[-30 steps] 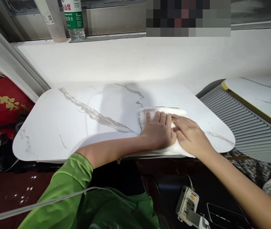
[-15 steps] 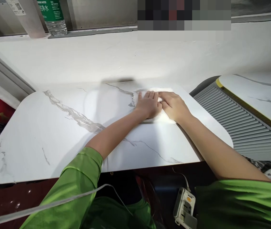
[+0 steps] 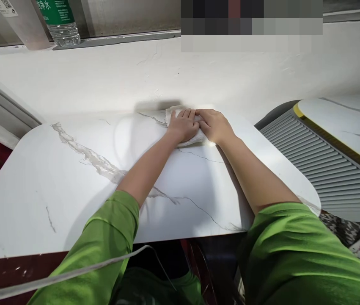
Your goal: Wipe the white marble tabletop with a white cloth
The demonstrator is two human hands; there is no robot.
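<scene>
A white cloth (image 3: 174, 113) lies spread on the white marble-patterned tabletop (image 3: 81, 190), close to the wall. My left hand (image 3: 183, 126) rests flat on it, fingers stretched out and pointing away from me. Beside it, touching or nearly touching, my right hand (image 3: 215, 125) bears down on the cloth's right part. The right fingers bend inward over the cloth, their tips partly hidden. Both arms reach forward in green sleeves.
A clear water bottle (image 3: 61, 25) with a green label and a frosted container (image 3: 27, 25) stand on the ledge at upper left. Another marble-patterned table (image 3: 354, 123) with a ribbed grey side is at right. A pale cord (image 3: 81, 267) crosses the lower left.
Both hands and the cloth have slid away from me, toward the wall, and slightly left. My right sleeve now reaches farther over the table edge and covers the power strip.
</scene>
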